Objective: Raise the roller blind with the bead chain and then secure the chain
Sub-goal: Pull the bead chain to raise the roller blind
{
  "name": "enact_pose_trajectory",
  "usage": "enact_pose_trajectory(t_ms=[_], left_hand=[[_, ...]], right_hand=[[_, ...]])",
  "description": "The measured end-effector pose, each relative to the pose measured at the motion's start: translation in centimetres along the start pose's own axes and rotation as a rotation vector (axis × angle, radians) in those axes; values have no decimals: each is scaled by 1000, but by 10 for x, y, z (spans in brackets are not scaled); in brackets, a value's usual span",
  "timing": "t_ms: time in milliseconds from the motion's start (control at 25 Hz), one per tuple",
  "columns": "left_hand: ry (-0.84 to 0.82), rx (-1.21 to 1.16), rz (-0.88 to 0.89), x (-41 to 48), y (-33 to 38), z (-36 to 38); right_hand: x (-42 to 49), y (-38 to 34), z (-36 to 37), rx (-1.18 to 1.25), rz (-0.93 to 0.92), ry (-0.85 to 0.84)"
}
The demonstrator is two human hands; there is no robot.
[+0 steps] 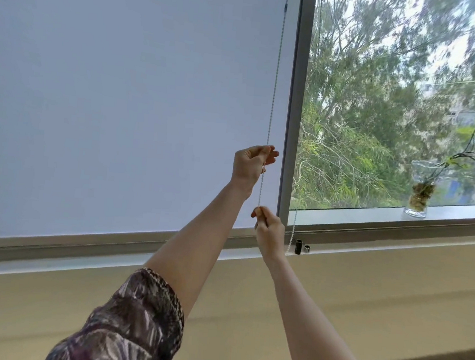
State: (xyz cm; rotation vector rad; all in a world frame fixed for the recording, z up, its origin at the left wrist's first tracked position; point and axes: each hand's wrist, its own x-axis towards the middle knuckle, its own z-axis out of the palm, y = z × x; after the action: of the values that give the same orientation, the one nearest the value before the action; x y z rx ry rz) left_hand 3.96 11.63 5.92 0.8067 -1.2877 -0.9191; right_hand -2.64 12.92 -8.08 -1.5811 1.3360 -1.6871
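A pale roller blind [123,100] covers the left window pane, its grey bottom bar [83,243] hanging just above the sill. A thin bead chain [275,77] runs down along the blind's right edge. My left hand [250,163] pinches the chain higher up, fingers closed around it. Below it, my right hand [268,230] grips the same chain near the sill. A second white bead chain [292,232] hangs by the window frame, ending beside a small black chain holder [298,246] on the wall under the sill.
The grey vertical window frame [294,113] stands just right of the chain. The right pane is uncovered and shows trees. A glass vase [421,191] with a branch stands on the sill at the right. A beige wall lies below.
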Motion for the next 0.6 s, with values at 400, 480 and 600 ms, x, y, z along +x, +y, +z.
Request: enact_pose_trajectory(t_ms=[400, 480, 600], left_hand=[[93, -11, 24, 3, 33, 26], [111, 12, 32, 2, 33, 35], [207, 103, 64, -4, 25, 49]], right_hand=[[-29, 37, -34, -186, 109, -248], [-31, 40, -45, -234, 113, -293], [-34, 42, -58, -352, 106, -385]])
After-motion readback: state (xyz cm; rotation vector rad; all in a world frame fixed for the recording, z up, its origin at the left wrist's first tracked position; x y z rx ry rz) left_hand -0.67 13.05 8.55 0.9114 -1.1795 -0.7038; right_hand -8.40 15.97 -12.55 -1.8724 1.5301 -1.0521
